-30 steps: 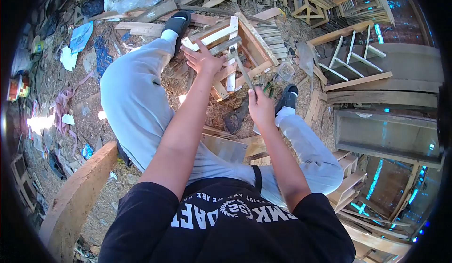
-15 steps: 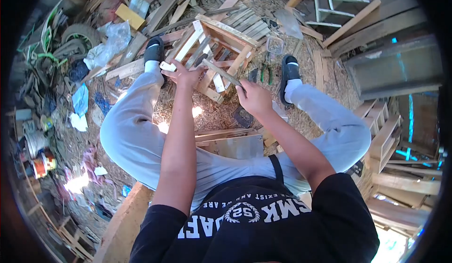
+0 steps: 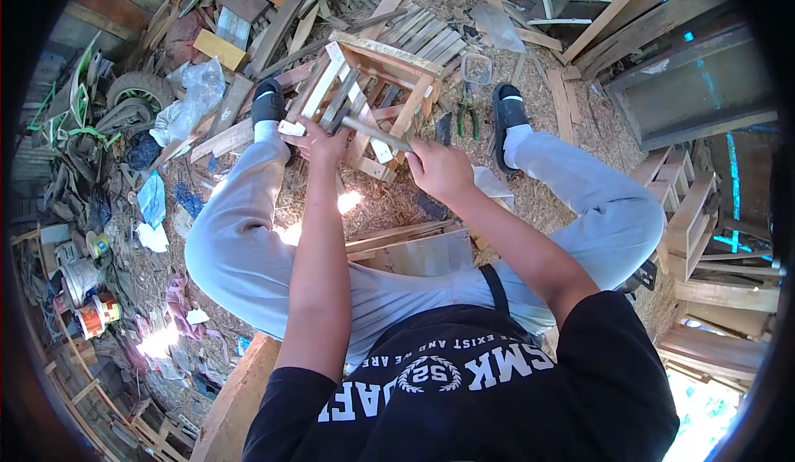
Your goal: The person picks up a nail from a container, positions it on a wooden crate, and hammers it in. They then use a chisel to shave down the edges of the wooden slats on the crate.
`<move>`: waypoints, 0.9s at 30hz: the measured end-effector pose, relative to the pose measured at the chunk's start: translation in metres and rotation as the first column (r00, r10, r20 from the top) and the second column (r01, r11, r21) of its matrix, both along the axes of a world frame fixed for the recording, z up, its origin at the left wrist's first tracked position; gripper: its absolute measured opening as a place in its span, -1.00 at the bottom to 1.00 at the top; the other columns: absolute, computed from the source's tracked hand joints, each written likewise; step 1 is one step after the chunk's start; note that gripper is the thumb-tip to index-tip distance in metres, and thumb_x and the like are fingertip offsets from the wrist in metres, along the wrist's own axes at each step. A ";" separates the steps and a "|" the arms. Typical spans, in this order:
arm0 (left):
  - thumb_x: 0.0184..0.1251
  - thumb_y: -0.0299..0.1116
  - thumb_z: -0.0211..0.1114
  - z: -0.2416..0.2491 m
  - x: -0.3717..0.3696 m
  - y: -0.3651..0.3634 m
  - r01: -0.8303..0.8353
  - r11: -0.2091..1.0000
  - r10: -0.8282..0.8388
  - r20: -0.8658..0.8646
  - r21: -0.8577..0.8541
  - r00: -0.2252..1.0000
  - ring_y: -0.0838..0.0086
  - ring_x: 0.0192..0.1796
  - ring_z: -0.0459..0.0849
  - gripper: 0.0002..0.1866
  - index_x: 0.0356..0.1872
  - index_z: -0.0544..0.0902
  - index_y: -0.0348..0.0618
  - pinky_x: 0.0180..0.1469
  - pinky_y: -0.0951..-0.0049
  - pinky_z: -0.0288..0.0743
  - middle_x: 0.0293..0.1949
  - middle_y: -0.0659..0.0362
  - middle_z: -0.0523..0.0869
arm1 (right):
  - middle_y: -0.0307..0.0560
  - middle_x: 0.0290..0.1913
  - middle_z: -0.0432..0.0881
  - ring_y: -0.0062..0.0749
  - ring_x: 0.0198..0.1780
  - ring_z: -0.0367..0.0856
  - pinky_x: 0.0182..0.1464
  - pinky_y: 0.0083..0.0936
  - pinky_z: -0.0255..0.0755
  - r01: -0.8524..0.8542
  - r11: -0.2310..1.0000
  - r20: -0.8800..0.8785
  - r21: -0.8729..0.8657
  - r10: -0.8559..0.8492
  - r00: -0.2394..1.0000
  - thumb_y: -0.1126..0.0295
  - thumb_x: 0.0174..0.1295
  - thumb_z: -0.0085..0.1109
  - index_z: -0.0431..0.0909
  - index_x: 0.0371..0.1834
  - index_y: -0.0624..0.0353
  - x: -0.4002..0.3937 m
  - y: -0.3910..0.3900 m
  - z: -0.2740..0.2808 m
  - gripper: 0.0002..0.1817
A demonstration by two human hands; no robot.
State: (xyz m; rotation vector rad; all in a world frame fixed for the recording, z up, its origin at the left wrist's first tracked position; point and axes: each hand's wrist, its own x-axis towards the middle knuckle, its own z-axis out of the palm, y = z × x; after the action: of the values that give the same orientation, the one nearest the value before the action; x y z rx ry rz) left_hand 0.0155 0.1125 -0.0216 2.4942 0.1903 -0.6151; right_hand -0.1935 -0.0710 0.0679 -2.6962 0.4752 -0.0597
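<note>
A wooden frame of nailed slats stands tilted on the ground between my feet. My left hand is at its near left corner, with thumb and fingers around a slat end. My right hand is closed on the wooden handle of a hammer. The hammer's dark head is beside my left hand, over the near side of the frame. Whether the head touches the wood cannot be made out.
Green-handled pliers and a clear container lie beyond my right hand. Boards lie between my legs. A plastic bag and a wheel are at left, wooden crates at right.
The hammer has swung to a flatter angle, its head lower and closer to my left hand. My right hand has shifted slightly. The whole view has turned a little.
</note>
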 end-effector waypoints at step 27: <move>0.08 0.39 0.70 -0.006 0.000 -0.002 -0.011 1.000 0.011 0.026 -0.020 1.000 -0.50 0.83 -0.25 0.69 0.87 -0.50 0.08 0.84 0.18 -0.05 0.66 -0.66 -0.73 | 0.11 -0.24 0.83 0.20 -0.22 0.84 -0.15 0.14 0.72 -0.015 1.000 -0.071 0.006 0.015 0.997 0.12 0.57 0.21 0.72 0.06 0.03 0.003 -0.002 0.011 -0.73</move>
State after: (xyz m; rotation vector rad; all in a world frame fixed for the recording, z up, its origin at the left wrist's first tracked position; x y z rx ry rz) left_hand 0.0150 0.1108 -0.0277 2.4794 0.1876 -0.5773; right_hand -0.1902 -0.0726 0.0787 -2.7035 0.4760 0.0415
